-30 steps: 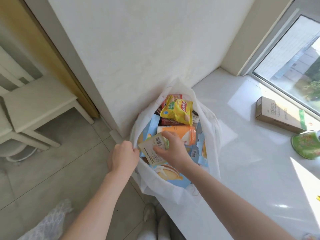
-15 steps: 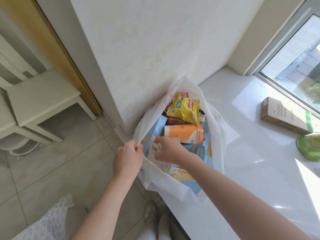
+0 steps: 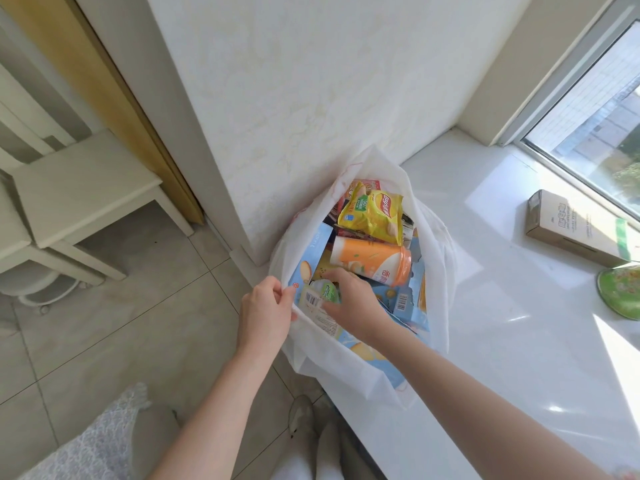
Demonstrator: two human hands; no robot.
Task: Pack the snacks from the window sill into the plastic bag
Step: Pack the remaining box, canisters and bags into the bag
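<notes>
Two items lie on the broad white window sill (image 3: 519, 327), well apart from the bag: a long cardboard box (image 3: 571, 230) by the glass and a green packet (image 3: 621, 294) cut off by the edge of the view. At the sill's near corner stands the white plastic bag (image 3: 349, 372), mouth open and crammed with snacks, mostly blue boxes. An orange cup (image 3: 367, 259) lies on its side on top, with a yellow crisp packet (image 3: 375, 211) just behind it. The left hand (image 3: 265, 313) pinches the bag's rim between thumb and fingers. The right hand (image 3: 353, 304) reaches inside, fingers curled round a small barcoded pack (image 3: 317, 301) with a green top, low against the near wall of the bag.
</notes>
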